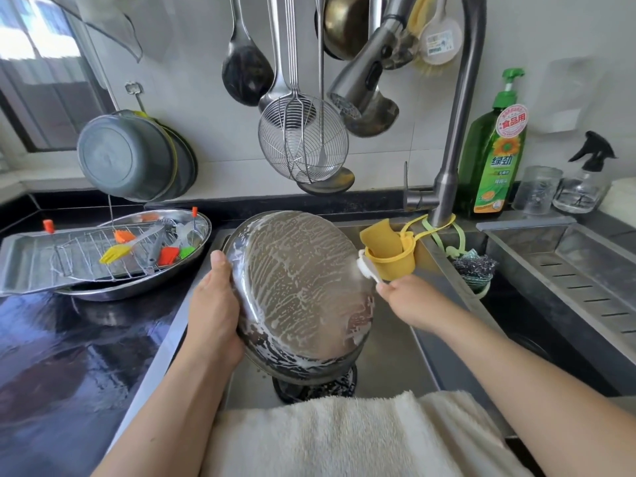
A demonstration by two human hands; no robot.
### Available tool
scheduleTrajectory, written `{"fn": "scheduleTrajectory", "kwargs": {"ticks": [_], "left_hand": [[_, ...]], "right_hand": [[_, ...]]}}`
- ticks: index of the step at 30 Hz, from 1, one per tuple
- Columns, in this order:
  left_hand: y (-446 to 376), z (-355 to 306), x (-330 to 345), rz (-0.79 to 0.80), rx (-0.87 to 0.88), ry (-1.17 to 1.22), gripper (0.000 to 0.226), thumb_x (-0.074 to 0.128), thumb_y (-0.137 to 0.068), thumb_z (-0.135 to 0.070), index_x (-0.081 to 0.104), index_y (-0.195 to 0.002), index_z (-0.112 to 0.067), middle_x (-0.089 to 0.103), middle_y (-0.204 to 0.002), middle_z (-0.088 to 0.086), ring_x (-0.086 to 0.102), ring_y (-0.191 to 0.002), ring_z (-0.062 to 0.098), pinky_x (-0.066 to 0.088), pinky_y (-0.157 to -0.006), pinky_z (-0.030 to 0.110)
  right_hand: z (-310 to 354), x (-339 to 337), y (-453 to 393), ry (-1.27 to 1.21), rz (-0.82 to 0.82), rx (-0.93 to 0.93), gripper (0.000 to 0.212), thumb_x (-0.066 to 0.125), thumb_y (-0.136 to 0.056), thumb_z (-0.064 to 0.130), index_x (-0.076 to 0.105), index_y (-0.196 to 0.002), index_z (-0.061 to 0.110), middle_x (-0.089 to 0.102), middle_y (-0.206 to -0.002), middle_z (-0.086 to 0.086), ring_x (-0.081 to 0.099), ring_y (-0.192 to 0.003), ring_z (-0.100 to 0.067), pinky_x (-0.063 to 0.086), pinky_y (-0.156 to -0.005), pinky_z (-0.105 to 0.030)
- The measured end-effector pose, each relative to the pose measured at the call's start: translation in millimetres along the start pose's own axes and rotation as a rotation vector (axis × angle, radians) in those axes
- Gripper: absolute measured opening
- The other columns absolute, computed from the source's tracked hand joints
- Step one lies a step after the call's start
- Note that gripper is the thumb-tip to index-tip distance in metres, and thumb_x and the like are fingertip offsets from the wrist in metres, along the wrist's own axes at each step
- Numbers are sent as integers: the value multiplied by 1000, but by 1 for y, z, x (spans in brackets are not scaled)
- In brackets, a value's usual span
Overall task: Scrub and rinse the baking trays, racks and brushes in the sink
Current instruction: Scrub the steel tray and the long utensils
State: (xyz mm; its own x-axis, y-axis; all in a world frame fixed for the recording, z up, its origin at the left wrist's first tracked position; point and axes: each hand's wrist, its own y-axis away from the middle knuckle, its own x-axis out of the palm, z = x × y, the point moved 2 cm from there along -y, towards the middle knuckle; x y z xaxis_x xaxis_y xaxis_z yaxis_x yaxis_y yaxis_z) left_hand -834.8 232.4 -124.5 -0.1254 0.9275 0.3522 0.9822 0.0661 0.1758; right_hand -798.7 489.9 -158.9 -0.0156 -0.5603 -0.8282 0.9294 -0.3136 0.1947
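Head view, tray in hand: a round steel baking tray (pixel 299 297) was held tilted over the sink (pixel 395 356), its underside turned up toward the camera and its lower rim hanging just above the drain.
Head view, look of the tray: the underside was dull grey steel streaked all over with white foam, thicker along the lower rim; no bare shiny patch showed.
Head view, left hand: the left hand (pixel 215 304) gripped the tray's left rim, thumb lying on the soapy underside and the fingers curled out of sight behind.
Head view, right hand: the right hand (pixel 409 301) pinched the white handle of a scrub brush (pixel 365 266), whose head touched the tray's right edge, just beside a yellow sponge holder (pixel 392 259).
Head view, handling judged: the tray was probably stiff and fairly light, but slippery with foam; a grip by the rolled rim, as the left hand had it, looked safest, since the flat face offered nothing to hold.
Head view, risk judged: a slip would likely drop it a short way into the sink, noisy rather than damaging.
Head view, things waiting: on the dark counter (pixel 69 339) to the left, a rectangular tray (pixel 27 263) and a wire rack (pixel 86 249) lay across an oval dish (pixel 201 223), with coloured silicone brushes (pixel 117 251) on top.
Head view, tap: the faucet head (pixel 358 87) hung above the tray; no water was seen running.
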Motion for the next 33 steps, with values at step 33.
{"fn": "scheduleTrajectory", "kwargs": {"ticks": [33], "left_hand": [[-5,-3,-7,-157,-59,153,45,47,-107,-53,70,-97,-15,79,-74,0,77,-67,18,57,-66,36]], "right_hand": [[13,11,26,-34,255,40,48,40,-106,47,47,-70,17,44,-60,-1,36,-48,-17,27,-48,-26]]}}
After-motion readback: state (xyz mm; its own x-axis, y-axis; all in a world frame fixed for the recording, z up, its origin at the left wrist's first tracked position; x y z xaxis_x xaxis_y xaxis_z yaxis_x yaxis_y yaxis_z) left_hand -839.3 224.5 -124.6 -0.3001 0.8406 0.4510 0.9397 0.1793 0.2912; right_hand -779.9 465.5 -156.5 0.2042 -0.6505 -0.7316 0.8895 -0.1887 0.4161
